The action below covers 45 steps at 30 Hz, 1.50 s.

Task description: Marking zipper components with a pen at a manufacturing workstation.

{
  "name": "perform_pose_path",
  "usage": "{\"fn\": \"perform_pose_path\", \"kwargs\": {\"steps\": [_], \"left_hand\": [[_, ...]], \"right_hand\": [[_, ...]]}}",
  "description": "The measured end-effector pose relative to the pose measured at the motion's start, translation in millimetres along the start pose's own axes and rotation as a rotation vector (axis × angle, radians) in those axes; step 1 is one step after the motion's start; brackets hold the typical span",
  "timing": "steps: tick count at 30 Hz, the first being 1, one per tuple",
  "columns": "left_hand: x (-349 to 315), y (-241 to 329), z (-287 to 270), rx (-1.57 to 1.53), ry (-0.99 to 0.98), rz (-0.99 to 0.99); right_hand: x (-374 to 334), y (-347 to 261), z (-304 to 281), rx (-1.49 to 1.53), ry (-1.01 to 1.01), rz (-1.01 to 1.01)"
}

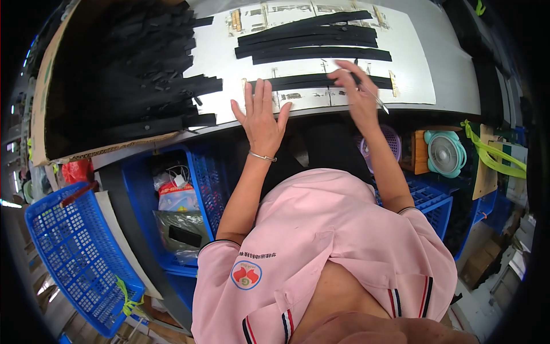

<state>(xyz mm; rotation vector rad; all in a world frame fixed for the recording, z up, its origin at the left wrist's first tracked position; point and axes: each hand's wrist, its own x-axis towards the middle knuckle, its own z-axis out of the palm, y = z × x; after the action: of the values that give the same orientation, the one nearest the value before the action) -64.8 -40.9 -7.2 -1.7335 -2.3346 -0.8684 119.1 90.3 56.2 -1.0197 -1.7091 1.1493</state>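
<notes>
A long black strip lies across a marked white board. My left hand rests flat near the strip's left end, fingers outstretched, thumb apart. Over the right part of that strip, my right hand is bent around a slim pen-like tool. Its silvery tip sticks out beside the wrist, while a dark end shows beyond the fingers; its exact kind is unclear. Farther back on the board, several more black strips lie side by side, slightly fanned.
A cardboard box heaped with black strips stands at the left. Below the table edge are a blue crate with bags and a phone, a blue basket, a small teal fan and a purple basket.
</notes>
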Motion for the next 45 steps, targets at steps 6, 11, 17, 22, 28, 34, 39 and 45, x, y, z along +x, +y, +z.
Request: {"fn": "perform_pose_path", "kwargs": {"steps": [6,11,17,22,28,34,39,45], "left_hand": [[1,3,0,-0.018,0.008,-0.024],[-2,2,1,-0.041,0.03,-0.044],[-2,0,2,-0.031,0.047,-0.039],[-2,1,3,-0.034,0.055,-0.035],[-3,0,3,-0.02,0.05,-0.04],[-1,2,2,-0.011,0.052,-0.034],[0,3,1,-0.004,0.049,-0.014],[-2,1,4,-0.01,0.026,-0.04]], "right_hand": [[16,12,77,0.124,-0.141,0.007],[18,22,98,-0.032,-0.168,-0.092],[19,25,99,-0.078,-0.197,-0.113],[19,33,100,-0.16,-0.204,-0.167],[16,24,97,-0.102,-0.195,-0.055],[17,29,93,-0.08,-0.276,-0.148],[19,25,92,-0.159,-0.309,-0.145],[15,21,71,0.049,-0.174,-0.041]]}}
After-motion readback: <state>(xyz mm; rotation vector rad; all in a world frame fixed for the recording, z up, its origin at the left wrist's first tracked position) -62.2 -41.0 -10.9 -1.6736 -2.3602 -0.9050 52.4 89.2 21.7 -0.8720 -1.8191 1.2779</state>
